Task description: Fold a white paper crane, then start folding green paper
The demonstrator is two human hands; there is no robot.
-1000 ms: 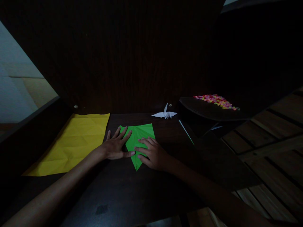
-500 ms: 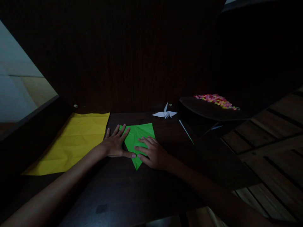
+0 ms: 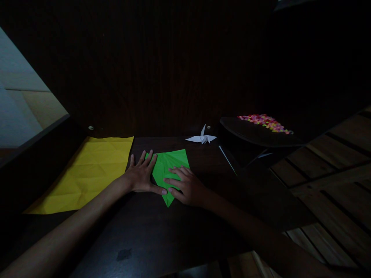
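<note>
A folded green paper (image 3: 167, 166), shaped like a kite with its point toward me, lies on the dark wooden table (image 3: 145, 231). My left hand (image 3: 142, 175) rests flat on its left edge, fingers spread and thumb reaching onto the paper. My right hand (image 3: 185, 184) presses down on the paper's right lower half, fingers pointing left. Neither hand grips anything; both press the paper flat.
A creased yellow sheet (image 3: 87, 173) lies to the left. A white paper crane (image 3: 202, 138) stands at the back. A dark tray (image 3: 255, 133) with small colourful pieces (image 3: 265, 122) sits at the right. A thin strip (image 3: 227, 160) lies beside it. Wooden slats lie beyond the table's right edge.
Both hands stay on the green paper; my left hand has slid slightly toward the paper's middle. The view has drifted a little.
</note>
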